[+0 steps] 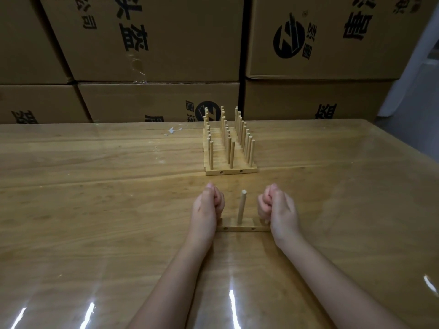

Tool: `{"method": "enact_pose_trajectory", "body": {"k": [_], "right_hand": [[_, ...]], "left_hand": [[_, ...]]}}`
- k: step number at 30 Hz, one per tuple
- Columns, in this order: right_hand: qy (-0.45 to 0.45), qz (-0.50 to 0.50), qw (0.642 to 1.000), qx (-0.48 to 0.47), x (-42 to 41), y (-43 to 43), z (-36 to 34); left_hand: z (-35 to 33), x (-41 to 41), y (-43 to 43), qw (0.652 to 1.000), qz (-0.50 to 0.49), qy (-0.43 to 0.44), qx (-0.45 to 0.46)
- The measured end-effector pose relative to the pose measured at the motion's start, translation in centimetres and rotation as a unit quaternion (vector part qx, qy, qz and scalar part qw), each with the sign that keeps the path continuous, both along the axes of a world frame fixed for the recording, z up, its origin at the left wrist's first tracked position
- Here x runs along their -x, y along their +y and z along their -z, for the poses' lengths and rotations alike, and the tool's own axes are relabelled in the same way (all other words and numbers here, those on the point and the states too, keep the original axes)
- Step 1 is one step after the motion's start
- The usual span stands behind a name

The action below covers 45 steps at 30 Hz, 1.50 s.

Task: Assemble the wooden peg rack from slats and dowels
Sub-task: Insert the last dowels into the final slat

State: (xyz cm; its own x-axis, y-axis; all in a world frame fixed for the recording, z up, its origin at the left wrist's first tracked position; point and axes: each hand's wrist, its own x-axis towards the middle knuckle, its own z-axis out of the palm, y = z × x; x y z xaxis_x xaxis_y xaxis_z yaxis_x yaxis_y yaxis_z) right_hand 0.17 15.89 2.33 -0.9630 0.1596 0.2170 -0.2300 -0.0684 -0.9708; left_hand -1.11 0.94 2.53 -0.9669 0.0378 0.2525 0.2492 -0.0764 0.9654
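view: head camera only, looking forward and down across the worktop.
worktop [95, 210]: pale wood grain under a glossy clear cover; streaks of light reflect along the near part.
slat [240, 227]: lies flat on the worktop close in front of the person, long side running left to right. Two small round holes show in its near edge.
dowel [241, 206]: stands in the middle of the slat, close to upright, top leaning slightly right. Nothing touches its upper end.
left hand [207, 205]: at the left end of the slat, covering that end. Fingers curled tight together into a fist, thumb on top pointing away from the person.
right hand [276, 207]: at the right end of the slat, mirroring the other. Fingers likewise folded in, thumb uppermost.
fist contents: nothing shows between the folded fingers. Something may be enclosed, perhaps an end peg, but I cannot tell from here.
forearms: bare, both entering from the bottom edge and converging on the slat.
peg rack [229, 148]: farther back on the worktop, well apart from the hands and roughly in line with the slat. Several slats side by side carry three rows of upright pegs; two holes show in its near edge.
white fleck [172, 131]: on the worktop, left of the rack's far end.
cardboard boxes [154, 43]: stacked behind the worktop, printed with black characters and a round logo.
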Motion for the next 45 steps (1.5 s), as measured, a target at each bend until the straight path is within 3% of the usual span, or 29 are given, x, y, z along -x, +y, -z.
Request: {"method": "enact_pose_trajectory", "body": {"k": [15,20,24,27,29,30,31,33,35,39,45], "right_hand": [[-0.005,0.009,1.000,0.022,0.2,0.1,0.3],[0.007,0.031,0.999,-0.026,-0.2,0.0,1.1],[0.015,0.017,0.999,-0.023,-0.4,-0.1,0.8],[0.049,0.081,0.993,-0.063,-1.0,-0.5,0.9],[0.079,0.118,0.988,-0.063,-1.2,-0.5,0.9],[0.082,0.125,0.988,-0.048,-1.2,-0.4,0.7],[0.077,0.126,0.989,-0.030,-1.2,-0.4,0.6],[0.076,0.120,0.990,-0.009,-0.9,-0.3,0.4],[0.077,0.092,0.993,-0.014,-0.9,-0.2,0.5],[0.045,0.046,0.997,-0.031,-0.8,-0.3,0.8],[-0.016,0.056,0.998,-0.032,-0.3,-0.3,0.6]], "left_hand": [[-0.3,-0.4,0.1,1.000,-0.017,-0.013,0.000],[-0.5,-0.3,-0.3,0.999,-0.018,-0.025,0.024],[-2.2,-0.3,-1.2,0.999,-0.028,0.000,-0.019],[-3.7,-0.9,-1.7,0.994,-0.035,0.044,0.095],[-4.9,-1.4,-1.2,0.956,-0.040,0.102,0.271],[-5.4,-1.5,-0.7,0.909,-0.041,0.141,0.390],[-6.0,-1.5,0.2,0.838,-0.050,0.187,0.511],[-6.7,-1.5,1.8,0.702,-0.060,0.259,0.661],[-6.8,-1.1,2.9,0.640,-0.035,0.281,0.715],[-6.3,-0.3,2.9,0.608,-0.018,0.281,0.742],[-6.7,0.8,2.7,0.606,0.054,0.274,0.745]]}}
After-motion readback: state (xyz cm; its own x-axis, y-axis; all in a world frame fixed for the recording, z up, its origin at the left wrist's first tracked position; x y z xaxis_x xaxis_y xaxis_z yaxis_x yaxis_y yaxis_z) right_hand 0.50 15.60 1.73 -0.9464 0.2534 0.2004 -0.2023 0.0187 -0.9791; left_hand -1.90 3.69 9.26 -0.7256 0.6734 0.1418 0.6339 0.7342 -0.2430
